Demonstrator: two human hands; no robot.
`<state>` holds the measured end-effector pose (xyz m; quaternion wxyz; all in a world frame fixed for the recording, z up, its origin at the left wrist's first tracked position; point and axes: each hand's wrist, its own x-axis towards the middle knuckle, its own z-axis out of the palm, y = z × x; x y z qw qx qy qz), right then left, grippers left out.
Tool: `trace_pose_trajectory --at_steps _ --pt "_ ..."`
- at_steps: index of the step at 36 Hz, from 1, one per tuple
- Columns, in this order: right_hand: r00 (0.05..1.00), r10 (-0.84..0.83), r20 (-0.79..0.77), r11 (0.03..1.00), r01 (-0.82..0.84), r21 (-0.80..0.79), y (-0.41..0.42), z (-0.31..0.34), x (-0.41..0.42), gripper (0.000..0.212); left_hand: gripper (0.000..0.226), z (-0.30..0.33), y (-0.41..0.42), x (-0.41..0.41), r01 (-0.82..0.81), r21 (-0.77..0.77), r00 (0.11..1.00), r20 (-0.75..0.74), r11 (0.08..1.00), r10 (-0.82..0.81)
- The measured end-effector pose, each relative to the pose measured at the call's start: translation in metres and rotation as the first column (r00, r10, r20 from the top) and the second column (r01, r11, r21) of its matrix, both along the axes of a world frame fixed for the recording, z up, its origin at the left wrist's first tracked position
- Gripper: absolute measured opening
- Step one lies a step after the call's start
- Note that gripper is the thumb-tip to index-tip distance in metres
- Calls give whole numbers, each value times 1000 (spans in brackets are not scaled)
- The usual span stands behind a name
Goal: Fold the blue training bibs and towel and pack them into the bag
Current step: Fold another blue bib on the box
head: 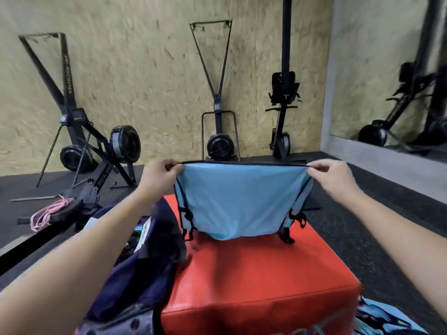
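One blue bib (242, 201), head view: stretched taut above the red box (254, 274), lower hem touching its top. Left hand (159, 175) and right hand (331, 177) each pinch an upper corner. Dark bag (135, 267) lies left, its opening blurred. More blue fabric (387, 320), cut off at the lower right edge.

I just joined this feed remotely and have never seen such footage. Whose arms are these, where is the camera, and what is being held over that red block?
There is no machine: a person wears one camera on the head, looking forward and down at their own arms. The left hand and right hand each pinch a top corner of a light blue training bib, stretched above a red padded box. A dark navy bag lies against the box's left side. More blue fabric lies at bottom right. Rowing machines stand along the wall.
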<state>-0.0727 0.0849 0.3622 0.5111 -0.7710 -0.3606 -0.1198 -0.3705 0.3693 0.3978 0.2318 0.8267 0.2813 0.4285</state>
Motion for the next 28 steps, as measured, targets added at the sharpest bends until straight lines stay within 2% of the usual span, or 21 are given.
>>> trace_pose_trajectory --at_steps 4,8,9,12,13,17,22,25,28 --pt "994 95 -56 965 -78 252 -5 92 -13 15 17 92 -19 -7 19 -7 986 168 1000 -17" --pt "989 129 -69 924 -95 370 -19 162 -18 13 15 162 -41 -20 44 28 966 254 999 -49" --pt "990 127 -54 937 -102 335 -25 174 -19 12 13 174 -45 -24 44 45 964 260 998 -54" --pt "989 139 -55 990 -141 -26 -40 196 -26 9 14 200 -56 -40 14 103 977 210 995 -36" --pt "985 153 -73 984 -159 -85 -45 201 -30 8 16 204 -57 -46 -2 117 985 171 993 -18" --pt "984 175 -33 981 -172 91 -60 216 -41 14 18 209 -58 -66 -13 87 999 52 996 9" --pt "988 154 13 987 -154 44 -61 217 -46 14 21 206 -59 -78 99 -43 981 170 994 -90" --pt "988 150 30 986 -152 64 -58 216 -45 11 15 203 -52 -79 78 0 988 137 997 -77" --pt "989 146 39 987 -148 67 -54 216 -47 10 19 204 -47 -75 78 12 985 151 997 -79"
